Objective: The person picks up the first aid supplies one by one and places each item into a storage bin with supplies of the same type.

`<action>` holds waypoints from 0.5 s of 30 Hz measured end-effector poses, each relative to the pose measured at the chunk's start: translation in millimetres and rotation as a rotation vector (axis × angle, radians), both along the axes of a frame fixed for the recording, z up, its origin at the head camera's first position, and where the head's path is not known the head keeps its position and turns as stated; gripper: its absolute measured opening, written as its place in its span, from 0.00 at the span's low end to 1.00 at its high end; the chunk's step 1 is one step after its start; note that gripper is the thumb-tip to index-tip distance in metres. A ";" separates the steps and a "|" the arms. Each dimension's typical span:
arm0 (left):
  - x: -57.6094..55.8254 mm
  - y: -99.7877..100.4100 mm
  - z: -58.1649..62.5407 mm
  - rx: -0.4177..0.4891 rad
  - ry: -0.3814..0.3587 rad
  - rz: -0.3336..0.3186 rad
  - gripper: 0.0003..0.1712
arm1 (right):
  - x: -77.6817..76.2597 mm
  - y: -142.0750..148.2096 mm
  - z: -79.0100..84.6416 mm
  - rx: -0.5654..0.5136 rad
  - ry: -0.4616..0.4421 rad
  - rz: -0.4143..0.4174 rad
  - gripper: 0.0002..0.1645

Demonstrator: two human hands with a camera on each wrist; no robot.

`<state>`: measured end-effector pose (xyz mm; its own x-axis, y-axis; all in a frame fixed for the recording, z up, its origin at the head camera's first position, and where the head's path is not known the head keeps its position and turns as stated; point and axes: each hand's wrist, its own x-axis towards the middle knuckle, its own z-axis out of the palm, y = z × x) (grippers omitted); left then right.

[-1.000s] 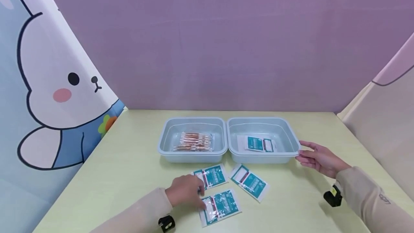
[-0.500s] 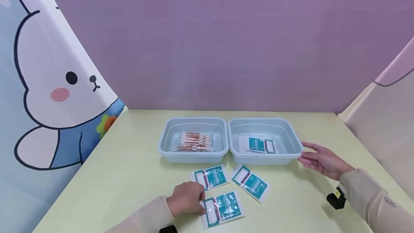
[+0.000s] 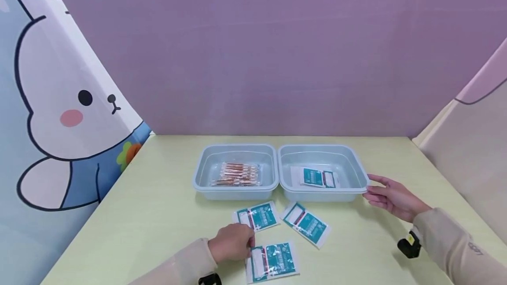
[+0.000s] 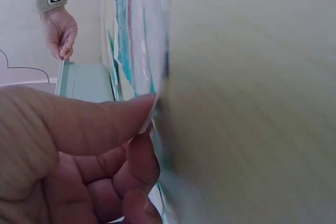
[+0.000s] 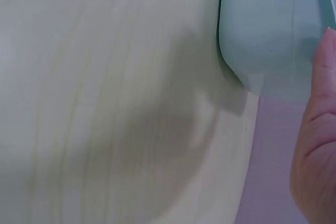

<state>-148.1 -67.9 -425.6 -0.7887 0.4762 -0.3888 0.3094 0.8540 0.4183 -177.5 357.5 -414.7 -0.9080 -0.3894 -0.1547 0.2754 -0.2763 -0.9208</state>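
Observation:
My left hand (image 3: 233, 242) pinches the left edge of the nearest teal-and-white flat packet (image 3: 273, 262), between thumb and index finger in the left wrist view. That edge is slightly raised there. Just beyond lies a second similar packet (image 3: 259, 215), close to the knuckles. A third packet (image 3: 306, 225) lies slanted to its right. My right hand (image 3: 396, 199) holds the right corner of the pale blue right-hand tub (image 3: 322, 195) at its rim. In the right wrist view the thumb (image 5: 323, 77) touches the tub's side; the other fingers are hidden there.
A matching tub (image 3: 237, 195) stands on the left, side by side with the right one. Inside it are clear-wrapped reddish-brown sticks (image 3: 237, 174), apparently swabs. The right tub contains teal-and-white packets (image 3: 313, 177). A purple cloth wall (image 3: 277, 56) rises behind the table.
My left hand has closed on the nearest packet's left edge and shifted it slightly towards me and to the right. The right hand stays at the tub's corner.

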 end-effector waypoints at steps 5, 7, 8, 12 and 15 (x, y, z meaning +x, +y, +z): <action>-1.3 1.8 2.1 0.018 -0.009 -0.008 0.04 | 0.3 -1.2 -0.8 -0.016 0.005 -0.011 0.17; -2.3 1.8 4.2 0.034 -0.011 -0.012 0.06 | 0.1 -1.3 -0.9 -0.020 0.000 -0.016 0.17; -3.1 1.7 5.1 0.040 -0.010 -0.019 0.07 | 0.0 -1.3 -1.0 -0.025 -0.001 -0.016 0.17; -7.1 2.4 9.3 0.053 0.026 -0.066 0.08 | 0.4 -1.5 -0.6 -0.012 -0.009 -0.021 0.16; -11.4 3.2 12.2 0.075 0.067 -0.106 0.09 | 0.8 -1.6 -0.6 -0.013 -0.011 -0.019 0.16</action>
<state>-159.5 -64.7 -413.4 -0.7558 0.5835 -0.2971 0.4255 0.7825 0.4546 -176.7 355.9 -415.4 -0.9136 -0.3740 -0.1596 0.2798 -0.2935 -0.9141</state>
